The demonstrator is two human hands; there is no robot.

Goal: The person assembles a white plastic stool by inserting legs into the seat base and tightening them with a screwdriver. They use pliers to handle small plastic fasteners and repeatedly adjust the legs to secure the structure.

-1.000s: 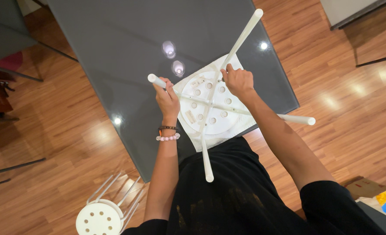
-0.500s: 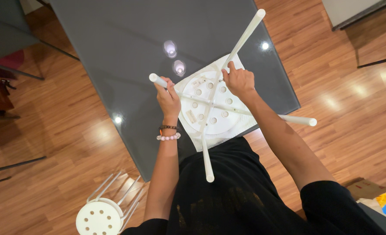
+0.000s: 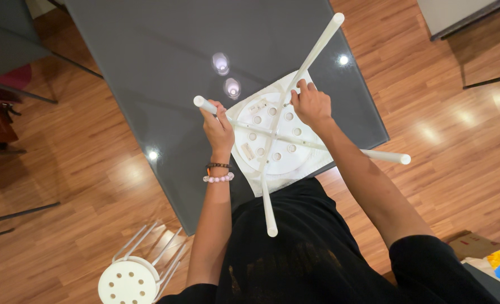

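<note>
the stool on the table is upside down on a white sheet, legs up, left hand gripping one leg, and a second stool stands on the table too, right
Not quite. In the head view the second stool stands on the wooden floor by the person's left side, not on the table. The rest holds: the upturned stool lies on the white sheet, left hand gripping a leg.

An upturned stool [image 3: 272, 138] lies on the table [image 3: 165, 62], another stool [image 3: 129, 281] beside it.

Dark grey glass table [image 3: 148, 67] on wood floor [image 3: 64, 186], white sheet [image 3: 312, 171] with upturned white stool [image 3: 272, 138] on it
</note>
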